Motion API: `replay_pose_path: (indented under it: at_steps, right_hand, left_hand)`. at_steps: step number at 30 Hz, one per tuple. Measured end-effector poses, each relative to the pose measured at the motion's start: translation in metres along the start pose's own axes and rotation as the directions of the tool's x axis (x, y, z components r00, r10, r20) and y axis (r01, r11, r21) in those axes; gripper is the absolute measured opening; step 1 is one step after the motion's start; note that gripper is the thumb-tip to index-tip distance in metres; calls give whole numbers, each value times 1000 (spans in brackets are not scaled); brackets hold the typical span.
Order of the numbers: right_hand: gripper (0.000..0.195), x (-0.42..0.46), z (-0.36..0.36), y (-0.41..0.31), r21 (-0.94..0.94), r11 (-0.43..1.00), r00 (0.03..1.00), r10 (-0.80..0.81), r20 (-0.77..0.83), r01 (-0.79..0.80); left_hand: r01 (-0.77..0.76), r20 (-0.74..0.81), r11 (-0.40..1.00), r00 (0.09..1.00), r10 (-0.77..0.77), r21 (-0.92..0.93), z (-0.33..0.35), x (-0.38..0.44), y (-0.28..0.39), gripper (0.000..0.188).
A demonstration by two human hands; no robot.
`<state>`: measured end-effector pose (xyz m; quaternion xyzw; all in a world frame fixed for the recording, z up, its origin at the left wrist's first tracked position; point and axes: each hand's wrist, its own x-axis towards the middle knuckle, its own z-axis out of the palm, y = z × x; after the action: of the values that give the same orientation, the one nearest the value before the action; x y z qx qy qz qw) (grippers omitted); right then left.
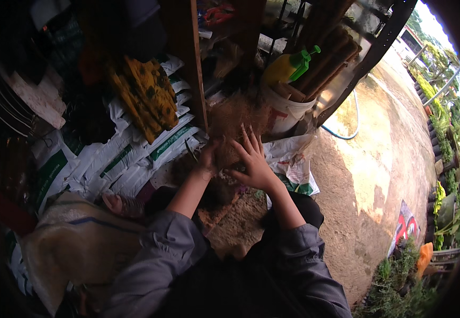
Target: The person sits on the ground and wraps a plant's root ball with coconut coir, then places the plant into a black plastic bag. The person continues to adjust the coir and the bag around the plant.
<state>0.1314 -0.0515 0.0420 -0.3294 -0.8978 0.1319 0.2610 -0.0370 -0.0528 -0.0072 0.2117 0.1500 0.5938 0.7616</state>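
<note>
A loose clump of brown fibre, likely coir (236,115), lies in front of me at the centre. Against its near right side, my right hand (253,163) has its fingers spread, with the fingertips on the strands. My left hand (208,157) is at the clump's left edge; its fingers are partly lost in shadow and fibre, so its grip is unclear. Dark fibrous material (218,190) sits below and between my wrists. Beside my left hand, a narrow green leaf (191,151) sticks up.
White and green printed sacks (130,159) are stacked to the left, with a yellow patterned cloth (146,95) over them. A white bucket (289,113) and a yellow-green spray bottle (287,67) stand beyond. A woven sack (83,238) lies near left; a hose (351,135) crosses the concrete.
</note>
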Motion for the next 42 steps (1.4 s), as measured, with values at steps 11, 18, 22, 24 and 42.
replay_pose_path:
  at_steps: [11, 18, 22, 24, 42]
  right_hand:
    - [39, -7, -29, 1, 17, 993, 986, -110, -126, 113]
    - [45, -16, -30, 6, -38, 964, 794, 195, -575, -264]
    - [39, -16, -9, 16, 321, 946, 713, 188, -676, 55]
    - [40, -23, -11, 9, 270, 962, 825, 183, -534, -39]
    - [21, -31, -10, 10, 258, 966, 966, 38, -254, 30]
  left_hand:
    - [-113, 239, 980, 959, 151, -166, -3, 19, 3, 41]
    - [-286, 91, 953, 951, 295, -104, 17, 17, 3, 45]
    - [-277, 54, 959, 958, 280, -56, 46, 10, -8, 47]
    - [-221, 78, 965, 969, 233, -139, 42, 11, -11, 48]
    - [-234, 185, 972, 955, 232, -9, 11, 17, -31, 56]
